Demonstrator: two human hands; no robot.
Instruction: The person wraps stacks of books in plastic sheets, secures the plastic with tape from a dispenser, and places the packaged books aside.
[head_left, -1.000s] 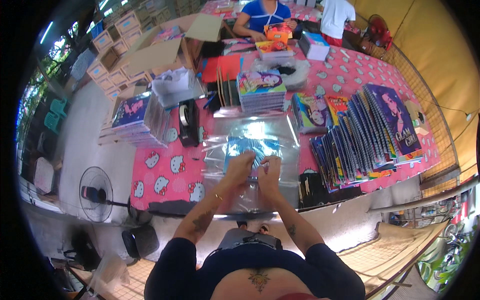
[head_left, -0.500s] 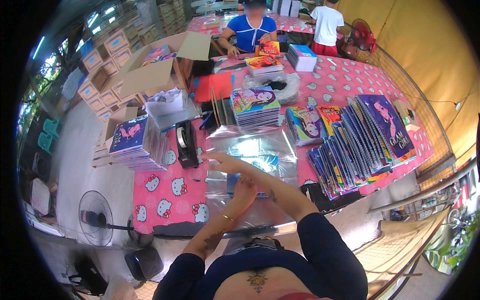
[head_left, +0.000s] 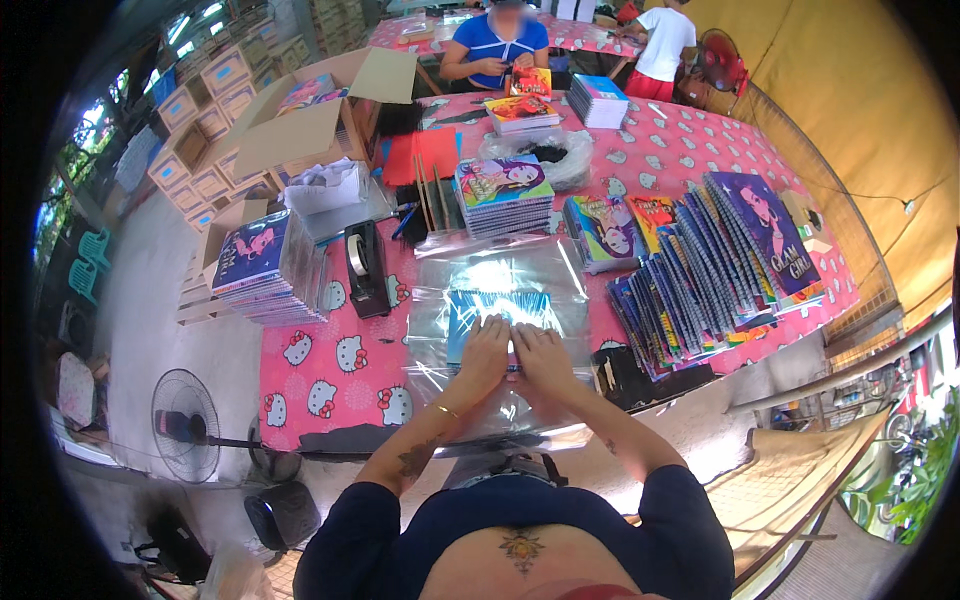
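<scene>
Press lightly and evenly, working outward from the middle, probably best for keeping the clear plastic sheet (head_left: 430, 300) free of wrinkles around the blue notebook (head_left: 500, 308) at the centre of the frame. Avoid dragging sideways, a likely cause of skewed edges. Seen over the notebook's lower part: left hand (head_left: 487, 350) and right hand (head_left: 541, 354), just beside each other, both open and palm down, with fingers extended toward the top of the frame and gripping nothing visible. Hard to tell, through the glare: plastic above or beneath the fingertips.
</scene>
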